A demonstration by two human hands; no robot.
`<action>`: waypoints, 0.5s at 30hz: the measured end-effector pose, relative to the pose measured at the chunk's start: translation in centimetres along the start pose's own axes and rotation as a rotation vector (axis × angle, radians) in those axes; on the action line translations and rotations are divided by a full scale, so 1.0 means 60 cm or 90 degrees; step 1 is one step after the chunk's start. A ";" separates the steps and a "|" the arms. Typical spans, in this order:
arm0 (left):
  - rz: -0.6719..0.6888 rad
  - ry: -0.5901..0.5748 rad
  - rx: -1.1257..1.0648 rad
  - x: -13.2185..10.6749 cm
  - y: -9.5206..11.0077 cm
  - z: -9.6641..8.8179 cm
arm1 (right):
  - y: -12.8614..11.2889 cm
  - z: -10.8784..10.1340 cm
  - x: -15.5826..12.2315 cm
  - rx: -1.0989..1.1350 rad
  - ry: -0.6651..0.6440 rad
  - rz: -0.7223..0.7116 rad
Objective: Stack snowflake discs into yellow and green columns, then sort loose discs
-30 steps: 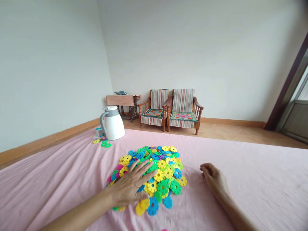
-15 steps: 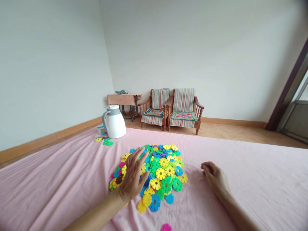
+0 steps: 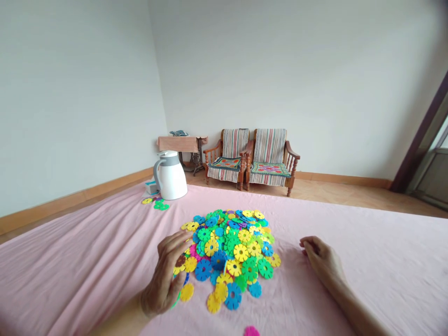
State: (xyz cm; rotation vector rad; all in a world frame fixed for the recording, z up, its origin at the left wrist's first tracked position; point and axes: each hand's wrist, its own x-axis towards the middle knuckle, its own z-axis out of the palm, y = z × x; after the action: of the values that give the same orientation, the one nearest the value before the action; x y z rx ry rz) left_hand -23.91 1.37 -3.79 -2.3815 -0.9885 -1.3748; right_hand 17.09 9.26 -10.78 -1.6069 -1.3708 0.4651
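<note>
A heap of plastic flower-shaped discs (image 3: 233,245) in yellow, green, blue and pink lies on the pink cloth (image 3: 87,261). My left hand (image 3: 168,275) rests at the heap's left edge. Its fingers are curled over a few discs and the thumb is tucked under, with blue and green discs showing beneath it. My right hand (image 3: 320,261) lies on the cloth to the right of the heap, apart from it. Its fingers are loosely curled inward and hide the palm. One pink disc (image 3: 251,332) lies alone near the bottom edge.
A white jug (image 3: 171,175) stands at the far left of the cloth, with a small box (image 3: 152,186) and a few loose discs (image 3: 157,203) beside it. Beyond are two striped wooden armchairs (image 3: 254,158), a small table (image 3: 182,144) and a doorway at the right.
My left hand has slid back from the top of the heap to its left edge, and its flat fingers have curled over discs. The heap has shifted a little. The right hand has barely moved.
</note>
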 end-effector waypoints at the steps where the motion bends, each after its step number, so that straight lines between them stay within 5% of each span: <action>1: 0.000 -0.012 -0.005 -0.001 -0.002 -0.002 | 0.001 0.000 0.000 0.001 0.001 0.001; 4: -0.027 -0.086 -0.009 0.001 -0.008 -0.013 | 0.005 0.000 0.001 0.002 -0.003 0.002; 10: -0.237 -0.362 0.045 0.023 0.001 -0.071 | 0.013 0.001 0.006 -0.014 -0.016 0.006; 15: -0.251 -0.474 0.083 0.019 0.006 -0.102 | 0.019 0.003 0.008 -0.015 -0.031 0.012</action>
State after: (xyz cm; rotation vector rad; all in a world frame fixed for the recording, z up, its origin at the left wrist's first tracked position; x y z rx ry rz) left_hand -27.51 -1.41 0.49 -2.7285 -1.7331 -0.4353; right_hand 17.71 9.84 -11.70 -1.6390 -1.4034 0.5036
